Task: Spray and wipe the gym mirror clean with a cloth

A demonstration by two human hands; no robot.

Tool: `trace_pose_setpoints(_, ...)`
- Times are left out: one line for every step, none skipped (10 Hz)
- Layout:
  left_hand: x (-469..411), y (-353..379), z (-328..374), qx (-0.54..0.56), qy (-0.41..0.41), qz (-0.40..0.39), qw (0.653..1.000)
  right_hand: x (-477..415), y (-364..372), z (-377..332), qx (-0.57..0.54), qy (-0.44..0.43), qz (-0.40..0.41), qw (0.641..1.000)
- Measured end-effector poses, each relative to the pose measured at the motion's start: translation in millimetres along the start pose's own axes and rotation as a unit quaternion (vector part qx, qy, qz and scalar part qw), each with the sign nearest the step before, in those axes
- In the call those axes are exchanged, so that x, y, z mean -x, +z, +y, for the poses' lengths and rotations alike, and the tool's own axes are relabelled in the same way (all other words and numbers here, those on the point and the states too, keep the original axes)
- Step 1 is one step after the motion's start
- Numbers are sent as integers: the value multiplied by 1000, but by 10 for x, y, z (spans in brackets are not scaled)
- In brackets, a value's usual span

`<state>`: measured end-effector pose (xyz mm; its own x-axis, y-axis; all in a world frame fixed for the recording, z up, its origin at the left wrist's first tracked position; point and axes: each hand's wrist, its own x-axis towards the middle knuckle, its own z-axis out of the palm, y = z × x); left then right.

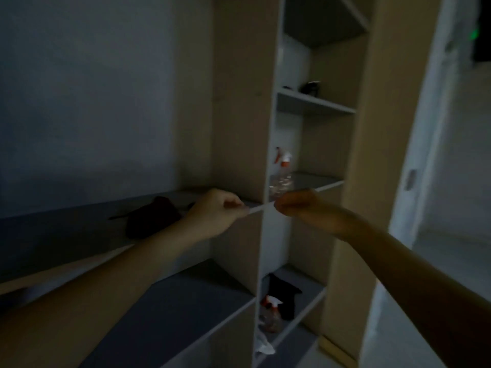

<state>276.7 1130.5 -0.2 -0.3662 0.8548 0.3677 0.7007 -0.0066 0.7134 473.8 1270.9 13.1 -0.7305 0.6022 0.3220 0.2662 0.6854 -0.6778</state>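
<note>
Both hands curl before the beige shelf unit (239, 102): left hand (218, 209), right hand (296, 205). We cannot tell whether either grasps anything. A clear plastic spray bottle (281, 177) stands just behind the right hand.

Just the one head cam, wide-angle, facing forward and slightly down at a shelving unit (239, 102), pretty close. The frame's tilted; the left hand (216, 211) and right hand (295, 205) reach in from the bottom corners.

Spray bottle (282, 173) on shelf (318, 181), perhaps cloth (151, 220) on ledge (53, 229) leftward
</note>
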Motion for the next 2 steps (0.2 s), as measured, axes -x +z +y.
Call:
trace_pose_setpoints(-27,668,684,126,6,-61,990,726,-804,207,-29,51,52,997)
trace_pose_setpoints(39,1223,1446,220,8,-103,970,1436,-1531,287,-60,114,101,986)
